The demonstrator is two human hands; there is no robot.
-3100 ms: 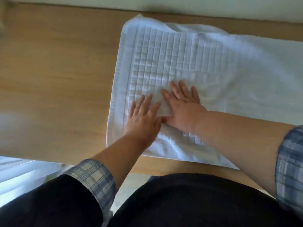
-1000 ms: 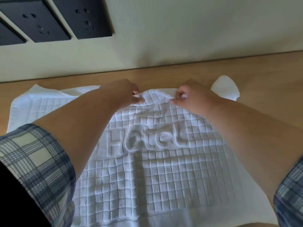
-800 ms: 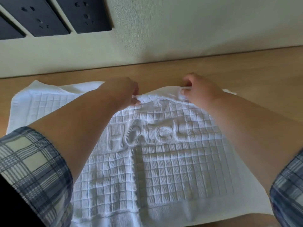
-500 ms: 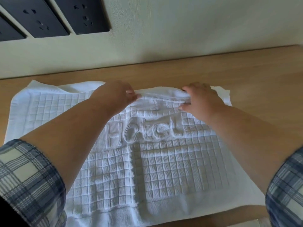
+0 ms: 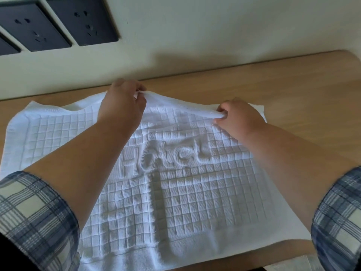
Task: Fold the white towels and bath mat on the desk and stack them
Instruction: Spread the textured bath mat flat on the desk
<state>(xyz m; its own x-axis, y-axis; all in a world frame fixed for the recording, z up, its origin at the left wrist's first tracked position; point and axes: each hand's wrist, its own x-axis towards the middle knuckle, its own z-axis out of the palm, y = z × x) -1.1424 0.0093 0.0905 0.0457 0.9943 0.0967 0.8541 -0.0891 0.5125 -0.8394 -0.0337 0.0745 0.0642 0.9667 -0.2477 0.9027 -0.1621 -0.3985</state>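
The wooden desk (image 5: 302, 94) runs from the middle right of the frame to the lower edge. It stands against a pale wall with dark sockets (image 5: 82, 22) at upper left.

The white bath mat (image 5: 185, 202) lies spread over the centre and lower half of the frame. Its raised grid and the word "Hotel" face up, and its near hem lies close to the desk's front edge.

The left hand (image 5: 123, 108), upper centre, pinches the far hem and holds it raised off the desk. The right hand (image 5: 240, 120), centre right, has its fingers curled on the same hem, lower down.

The mat appears soft, thick and weighty for cloth, and it sags between the two grips. Take hold at the hem with the hands well apart, towards the corners, so that the fold line runs straight.
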